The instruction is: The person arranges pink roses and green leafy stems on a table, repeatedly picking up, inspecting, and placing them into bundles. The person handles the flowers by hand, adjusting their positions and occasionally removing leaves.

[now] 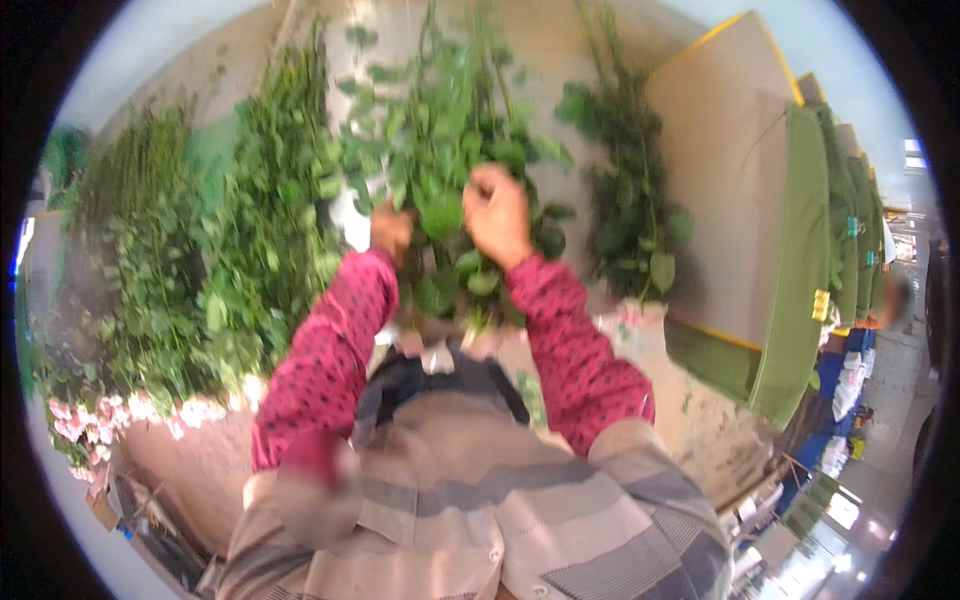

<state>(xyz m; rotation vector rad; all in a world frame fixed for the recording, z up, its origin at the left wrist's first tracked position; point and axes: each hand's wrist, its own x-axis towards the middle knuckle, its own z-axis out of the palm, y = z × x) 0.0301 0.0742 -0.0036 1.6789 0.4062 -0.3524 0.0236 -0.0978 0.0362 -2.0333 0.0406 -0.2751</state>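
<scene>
Leafy green rose stems (440,130) lie in a pile in front of me, stretching away across the table. My right hand (497,215) is over the right side of this pile, its fingers curled closed; what they hold, if anything, is hidden. My left hand (391,230) is at the pile's left side, among the leaves. Its fingers are blurred and partly covered, so their pose does not show. Pink dotted sleeves cover both forearms.
More leafy bundles (265,200) lie to the left, with pale pink roses (140,407) at their near ends. A smaller bundle (625,170) lies to the right. Beyond it stand an upright beige board (715,190) with yellow edging and green panels (797,270).
</scene>
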